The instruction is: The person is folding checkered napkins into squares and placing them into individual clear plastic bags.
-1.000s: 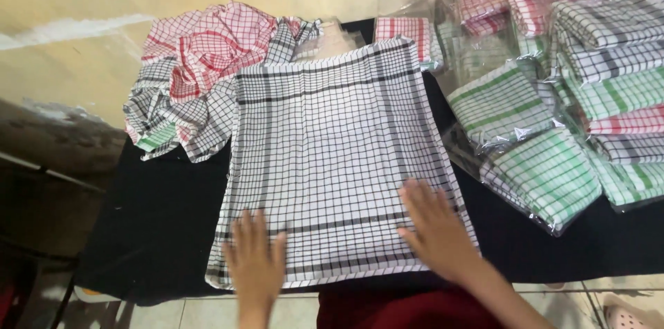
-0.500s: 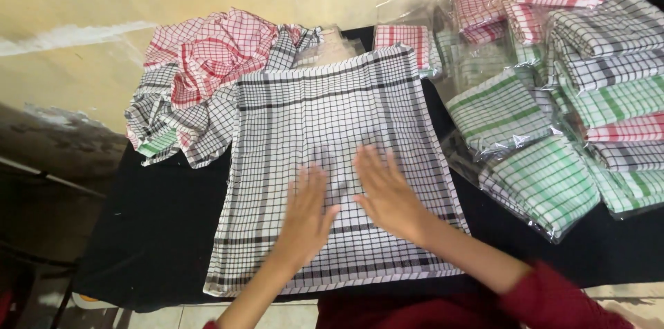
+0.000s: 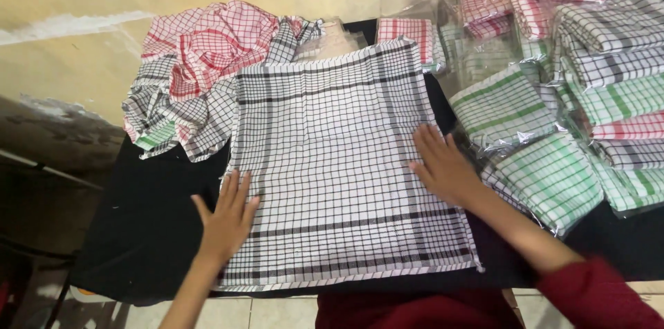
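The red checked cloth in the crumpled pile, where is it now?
In the head view, the red checked cloth lies upper left on the black table, atop crumpled black-checked cloths, beside the flat cloth's far-left corner.

Soft even light, mild blur

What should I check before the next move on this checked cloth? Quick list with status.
1. Cloth spread flat on the black table: ok, no big wrinkles show.
2. Left hand flat on the cloth's left edge: ok.
3. Right hand flat near the right edge: ok.
4. Near hem lying straight along the table edge: ok, though it slants a little.
5. Far corners free of the crumpled cloth pile: not ok, the far left corner touches the pile.
6. Right edge clear of the bagged green cloths: cannot tell, the hand and wrist cover the gap.
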